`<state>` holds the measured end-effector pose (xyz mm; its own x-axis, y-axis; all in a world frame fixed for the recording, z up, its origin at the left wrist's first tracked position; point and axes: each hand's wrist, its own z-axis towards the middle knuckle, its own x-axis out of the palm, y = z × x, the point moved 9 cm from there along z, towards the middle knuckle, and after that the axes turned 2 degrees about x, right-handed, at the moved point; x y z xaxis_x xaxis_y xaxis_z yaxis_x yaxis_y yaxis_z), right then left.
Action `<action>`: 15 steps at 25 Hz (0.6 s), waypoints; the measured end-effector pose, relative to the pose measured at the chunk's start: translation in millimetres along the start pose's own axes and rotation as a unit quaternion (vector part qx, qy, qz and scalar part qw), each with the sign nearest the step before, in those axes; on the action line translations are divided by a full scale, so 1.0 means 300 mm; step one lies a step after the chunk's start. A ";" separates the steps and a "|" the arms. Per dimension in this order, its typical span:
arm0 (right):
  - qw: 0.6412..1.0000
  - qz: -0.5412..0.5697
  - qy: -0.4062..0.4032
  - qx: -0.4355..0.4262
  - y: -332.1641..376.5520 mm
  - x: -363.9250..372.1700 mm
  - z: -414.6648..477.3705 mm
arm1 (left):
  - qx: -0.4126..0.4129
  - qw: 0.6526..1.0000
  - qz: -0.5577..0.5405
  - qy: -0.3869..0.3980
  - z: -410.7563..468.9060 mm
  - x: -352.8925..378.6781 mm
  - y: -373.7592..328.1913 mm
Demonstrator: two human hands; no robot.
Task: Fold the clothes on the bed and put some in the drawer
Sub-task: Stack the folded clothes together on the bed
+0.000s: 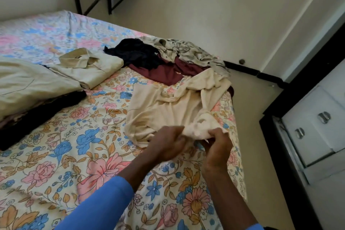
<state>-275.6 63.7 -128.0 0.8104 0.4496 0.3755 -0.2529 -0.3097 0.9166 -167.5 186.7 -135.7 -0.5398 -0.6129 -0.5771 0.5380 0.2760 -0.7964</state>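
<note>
Flowery sheets cover the bed (78, 155), seen from the head camera. A white drawer unit (313, 123) stands on the floor past the bed's right edge.

Some of the job looks done. A folded tan shirt (91, 67) lies toward the far left. Beside it, at the left edge, sits a stack of folded clothes (28, 87).

Lots is left, I think. A messy pile (164, 74) of dark, red and grey clothes waits at the far right corner, not folded. No clothes show at the drawers yet.

The cream top (168, 106) is the one being worked on. It lies rumpled by the right edge. Its long way runs from the near end, bunched up in the hands, away to the far right corner. There its far end touches the pile.

The left hand (166, 142) and right hand (216, 147) are close together. Both squeeze the near end of the cream top.
</note>
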 end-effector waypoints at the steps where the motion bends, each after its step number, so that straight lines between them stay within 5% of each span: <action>1: 0.995 -0.068 0.041 -0.055 0.028 0.045 -0.029 | -0.052 0.994 -0.079 -0.055 0.015 -0.086 0.037; 4: 0.914 -0.303 0.225 -0.147 -0.033 0.276 -0.151 | -0.200 0.928 -0.191 -0.250 -0.033 -0.390 0.227; 7: 0.746 -0.497 0.413 -0.164 -0.226 0.462 -0.277 | -0.330 0.891 -0.049 -0.306 -0.205 -0.549 0.403; 9: 0.674 -0.536 0.488 -0.139 -0.319 0.478 -0.324 | -0.323 0.869 0.006 -0.374 -0.288 -0.618 0.408; 10: 0.679 -0.532 0.489 -0.127 -0.333 0.463 -0.307 | -0.280 0.867 0.026 -0.411 -0.292 -0.643 0.369; 12: 0.750 -0.502 0.404 -0.147 -0.294 0.416 -0.194 | -0.161 0.887 0.062 -0.428 -0.217 -0.640 0.249; 14: 0.811 -0.481 0.276 -0.187 -0.232 0.351 -0.028 | -0.064 0.935 0.116 -0.328 -0.099 -0.525 0.154; 15: 0.814 -0.490 0.230 -0.210 -0.203 0.328 0.044 | -0.035 0.953 0.155 -0.257 -0.048 -0.440 0.140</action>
<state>-173.5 115.8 -148.7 0.4728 0.6041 -0.6415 0.1592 0.6575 0.7365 -83.1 289.9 -95.6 0.0370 -0.7705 -0.6364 0.5655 0.5412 -0.6224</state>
